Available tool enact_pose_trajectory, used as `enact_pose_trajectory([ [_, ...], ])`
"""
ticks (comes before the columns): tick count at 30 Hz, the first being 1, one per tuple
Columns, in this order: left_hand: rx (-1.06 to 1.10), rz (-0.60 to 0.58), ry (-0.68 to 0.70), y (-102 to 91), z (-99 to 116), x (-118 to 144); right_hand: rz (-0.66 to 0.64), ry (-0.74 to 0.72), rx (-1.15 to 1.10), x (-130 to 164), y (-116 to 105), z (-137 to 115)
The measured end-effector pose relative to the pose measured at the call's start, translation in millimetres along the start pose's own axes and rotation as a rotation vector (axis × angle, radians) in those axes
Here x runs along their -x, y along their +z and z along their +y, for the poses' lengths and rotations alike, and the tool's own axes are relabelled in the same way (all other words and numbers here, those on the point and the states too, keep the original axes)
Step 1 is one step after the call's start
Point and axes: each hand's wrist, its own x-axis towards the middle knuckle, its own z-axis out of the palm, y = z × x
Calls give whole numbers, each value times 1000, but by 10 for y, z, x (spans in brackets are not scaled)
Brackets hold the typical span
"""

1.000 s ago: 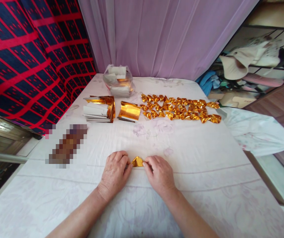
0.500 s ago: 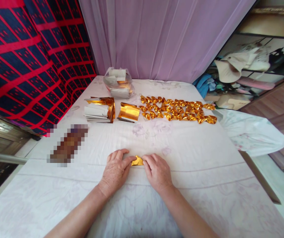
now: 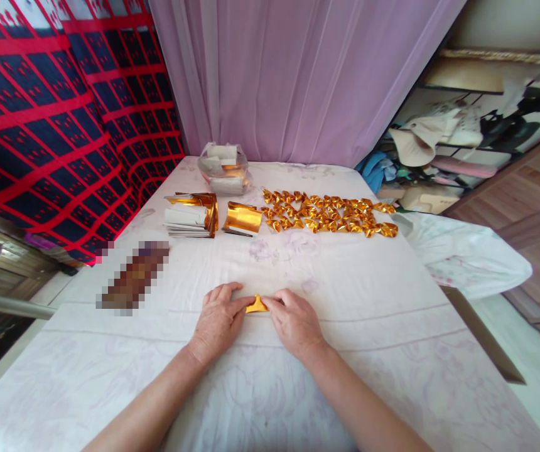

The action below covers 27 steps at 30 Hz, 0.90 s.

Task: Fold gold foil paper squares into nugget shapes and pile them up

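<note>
A small folded piece of gold foil paper (image 3: pixel 256 306) lies on the white cloth-covered table (image 3: pixel 392 326) near me. My left hand (image 3: pixel 216 320) pinches its left end and my right hand (image 3: pixel 294 321) pinches its right end, both pressing it against the cloth. Most of the foil piece is hidden under my fingertips. Farther back, several finished gold foil folds (image 3: pixel 329 213) lie in rows.
A stack of gold and white sheets (image 3: pixel 189 215) and a loose curled gold sheet (image 3: pixel 243 218) sit at the back left. A clear plastic bag of paper (image 3: pixel 223 168) stands behind them. A blurred brown object (image 3: pixel 133 278) lies left. A purple curtain hangs behind.
My hands have stayed on the foil piece, and its visible part has become flatter and smaller. The view has tilted up a little.
</note>
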Motion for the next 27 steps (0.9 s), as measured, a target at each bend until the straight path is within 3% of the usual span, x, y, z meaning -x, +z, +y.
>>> enact_pose_trajectory([
  [7,-13,7,-7,-6,6,-13,71,-3,-106,33,36,34],
  [15,-10,28,-99,1,85,-98,92,-21,-39,29,24,11],
  [27,-12,73,-74,35,69,-74,105,-4,-61,16,-2,-1],
])
